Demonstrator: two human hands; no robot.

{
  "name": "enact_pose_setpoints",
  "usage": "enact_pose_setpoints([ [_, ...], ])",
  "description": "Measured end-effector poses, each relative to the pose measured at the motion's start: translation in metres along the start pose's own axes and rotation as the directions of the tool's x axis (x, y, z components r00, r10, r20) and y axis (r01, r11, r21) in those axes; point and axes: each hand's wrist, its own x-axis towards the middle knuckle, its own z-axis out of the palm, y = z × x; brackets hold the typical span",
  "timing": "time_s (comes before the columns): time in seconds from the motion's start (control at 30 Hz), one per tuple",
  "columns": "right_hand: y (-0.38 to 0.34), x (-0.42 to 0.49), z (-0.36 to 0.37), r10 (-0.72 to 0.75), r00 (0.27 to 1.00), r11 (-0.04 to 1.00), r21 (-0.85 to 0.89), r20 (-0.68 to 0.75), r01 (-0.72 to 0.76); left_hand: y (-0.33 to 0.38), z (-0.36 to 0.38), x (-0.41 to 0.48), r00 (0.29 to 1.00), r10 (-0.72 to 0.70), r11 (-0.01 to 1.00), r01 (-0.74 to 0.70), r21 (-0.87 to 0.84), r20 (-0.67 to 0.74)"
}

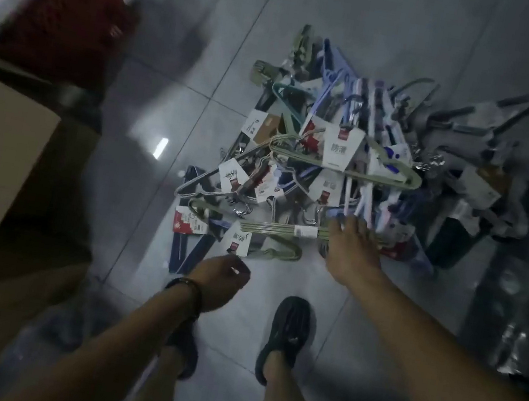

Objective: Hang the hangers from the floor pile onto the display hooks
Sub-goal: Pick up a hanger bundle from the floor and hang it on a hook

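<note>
Two hands (one hanger pile)

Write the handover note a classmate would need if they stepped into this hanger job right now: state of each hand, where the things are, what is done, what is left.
Right hand: open, fingers spread, reaching down onto the near edge of the hanger pile, at a green hanger bundle; no grip closed yet.
Left hand: loosely curled above the floor, near the pile's near edge; whether it holds anything cannot be told.
Pile: bundled hangers with card labels, heaped on the tiled floor ahead of the feet.
Display hooks: not in view.
Done: nothing visibly hung.
Left: grip a bundle, lift it, carry it to the hooks, repeat for the whole pile.
</note>
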Motion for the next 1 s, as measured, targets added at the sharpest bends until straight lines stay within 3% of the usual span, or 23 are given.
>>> enact_pose_setpoints([
  [0.1,-0.008,0.043,0.034,-0.069,0.998,0.963,-0.262,-0.009,0.064,-0.013,0.017,0.054,0.998,-0.051,0.995,0.054,-0.086,0.038],
  [0.2,-0.016,0.067,0.065,-0.034,0.994,0.940,-0.335,0.108,0.068,-0.026,0.031,0.090,0.996,-0.079,0.979,0.087,-0.183,0.051],
  [0.3,-0.013,0.078,0.087,-0.017,0.995,0.949,-0.312,0.100,0.048,-0.040,0.043,0.108,0.993,-0.100,0.962,0.113,-0.248,0.061],
  [0.43,-0.014,0.059,0.104,-0.128,0.970,0.991,-0.010,0.208,0.133,-0.048,0.056,0.111,0.985,-0.142,0.908,0.169,-0.384,0.097],
  [0.53,-0.025,0.023,0.102,-0.121,0.988,0.983,0.152,0.098,0.105,-0.051,0.063,0.106,0.977,-0.178,0.882,0.211,-0.422,0.115],
  [0.63,-0.039,-0.012,0.096,-0.033,0.998,0.952,0.306,0.049,0.017,-0.056,0.068,0.099,0.964,-0.224,0.792,0.266,-0.550,0.144],
  [0.7,-0.046,-0.027,0.087,0.001,0.997,0.873,0.487,0.075,-0.037,-0.061,0.071,0.097,0.954,-0.254,0.701,0.294,-0.649,0.158],
  [0.77,-0.054,-0.034,0.076,-0.006,0.991,0.702,0.706,0.134,-0.092,-0.072,0.074,0.098,0.951,-0.281,0.613,0.282,-0.738,0.130],
  [0.83,-0.061,-0.031,0.071,-0.080,0.981,0.544,0.833,0.176,-0.105,-0.085,0.073,0.099,0.949,-0.316,0.643,0.209,-0.737,-0.007],
  [0.9,-0.068,-0.016,0.077,-0.186,0.959,0.458,0.883,0.212,-0.106,-0.099,0.070,0.104,0.938,-0.334,0.703,0.182,-0.688,-0.092],
  [1.0,-0.084,0.016,0.092,-0.287,0.928,0.454,0.887,0.240,-0.089,-0.119,0.061,0.115,0.965,-0.242,0.639,0.235,-0.733,0.099],
])
